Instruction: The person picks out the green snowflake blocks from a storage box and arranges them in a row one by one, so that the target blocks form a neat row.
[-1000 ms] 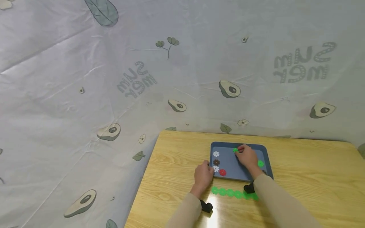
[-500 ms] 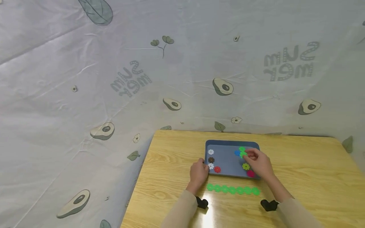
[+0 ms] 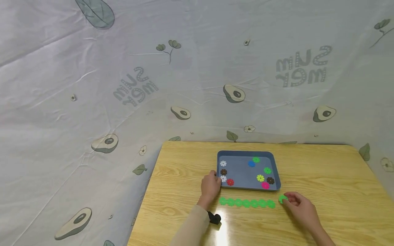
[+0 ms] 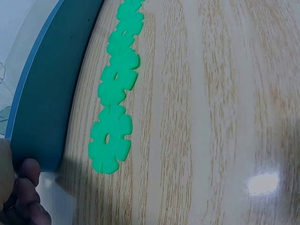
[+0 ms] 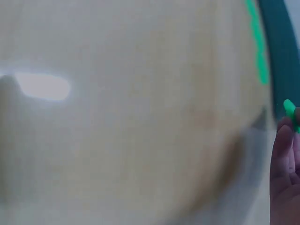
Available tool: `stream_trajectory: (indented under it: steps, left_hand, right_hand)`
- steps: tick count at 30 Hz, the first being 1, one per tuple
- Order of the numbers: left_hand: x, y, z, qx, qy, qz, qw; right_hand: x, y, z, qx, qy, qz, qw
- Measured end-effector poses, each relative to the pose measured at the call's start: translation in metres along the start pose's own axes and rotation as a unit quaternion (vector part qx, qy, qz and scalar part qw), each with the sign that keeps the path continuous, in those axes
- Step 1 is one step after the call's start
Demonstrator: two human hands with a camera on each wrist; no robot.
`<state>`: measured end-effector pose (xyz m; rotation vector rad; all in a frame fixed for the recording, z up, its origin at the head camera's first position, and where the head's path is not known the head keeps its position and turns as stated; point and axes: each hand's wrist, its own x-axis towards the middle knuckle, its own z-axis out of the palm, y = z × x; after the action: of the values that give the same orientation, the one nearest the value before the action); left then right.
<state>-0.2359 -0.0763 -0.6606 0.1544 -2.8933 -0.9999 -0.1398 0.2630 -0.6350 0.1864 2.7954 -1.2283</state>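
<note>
Landmark: the blue tray (image 3: pixel 246 153) on the wooden table (image 3: pixel 323 177); I give every place relative to it.

Left hand: my left hand (image 3: pixel 210 186) is at the tray's near left corner, fingers curled around the rim there, so it keeps the tray steady.

Green chain: the green chain (image 3: pixel 246 203) of flower discs lies flat on the table just in front of the tray's near edge and runs parallel to it. In the left wrist view the chain (image 4: pixel 115 89) is near the tray wall but does not touch it.

Loose discs: white, brown, red, blue, green, yellow and pink discs lie inside the tray, near its left and right sides.

Green disc: the green disc (image 3: pixel 282 199) is just past the right end of the chain, in front of the tray's near right corner.

Right hand: my right hand (image 3: pixel 300 208) pinches this disc with the fingertips.

Handling: I judge the disc to be light, thin, stiff plastic with slots in the rim. It is best to hold it by the edge and leave one slot free.

Open room: right of the tray and in front of the chain the table is bare wood, with much place for my right hand. The tray wall is close behind the chain, so there is little room there.
</note>
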Motion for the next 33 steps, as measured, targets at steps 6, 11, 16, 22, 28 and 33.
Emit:
stream_trajectory:
  steps: [6, 11, 16, 22, 28, 33]
  left_hand:
    - [0.001, -0.002, 0.000, -0.007, 0.005, 0.003, 1.0000]
    - [0.001, -0.003, 0.001, -0.004, 0.003, -0.002, 1.0000]
    - [0.000, -0.003, 0.001, -0.009, 0.002, -0.002, 1.0000]
    - [-0.001, -0.004, 0.001, 0.001, 0.004, 0.000, 1.0000]
    - [-0.001, -0.002, -0.002, 0.004, 0.008, 0.004, 1.0000]
    - [-0.001, 0.001, -0.001, -0.002, 0.006, 0.011, 0.9999]
  right_hand:
    - [-0.004, 0.013, 0.012, -0.040, -0.018, -0.004, 0.999]
    - [0.000, 0.007, 0.020, -0.070, -0.024, -0.031, 0.997]
    - [0.002, 0.004, 0.023, -0.085, -0.025, -0.042, 0.995]
    - [0.005, -0.007, 0.020, -0.067, 0.008, -0.041, 0.997]
    - [0.023, -0.031, 0.015, -0.050, 0.065, -0.069, 0.994]
    - [0.048, -0.047, 0.016, -0.037, 0.083, -0.096, 0.991]
